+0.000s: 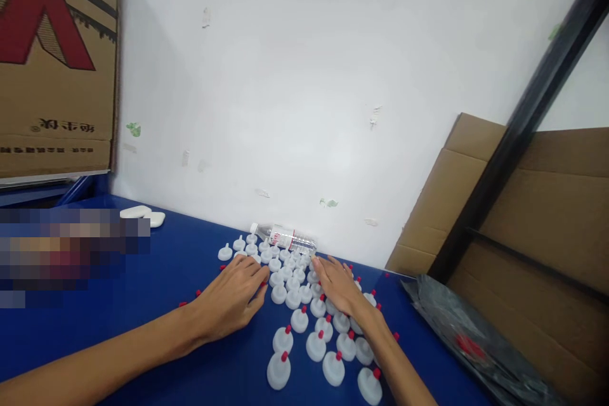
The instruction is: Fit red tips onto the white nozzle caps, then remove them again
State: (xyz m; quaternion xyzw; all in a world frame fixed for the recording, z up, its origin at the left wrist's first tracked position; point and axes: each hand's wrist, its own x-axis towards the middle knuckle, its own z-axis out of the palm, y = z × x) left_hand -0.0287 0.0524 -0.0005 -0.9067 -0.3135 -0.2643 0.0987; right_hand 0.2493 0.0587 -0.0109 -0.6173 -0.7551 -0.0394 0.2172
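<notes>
Dozens of white caps [299, 320] with red tips stand clustered on the blue desk [181, 260], toward its far edge. The left hand [235, 297] lies flat at the cluster's left side, its grip loosely spread and fingertips touching caps. The right hand [340, 285] rests palm-down on caps, its grip spread too. A water bottle [285, 239] lies along the far edge.

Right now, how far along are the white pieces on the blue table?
Looks done: nearest white pieces carry red tips. In hand: left hand and right hand lie open on the cluster's middle rows. Left: the far rows by the water bottle look bare white, and loose red tips lie on the blue table.
</notes>
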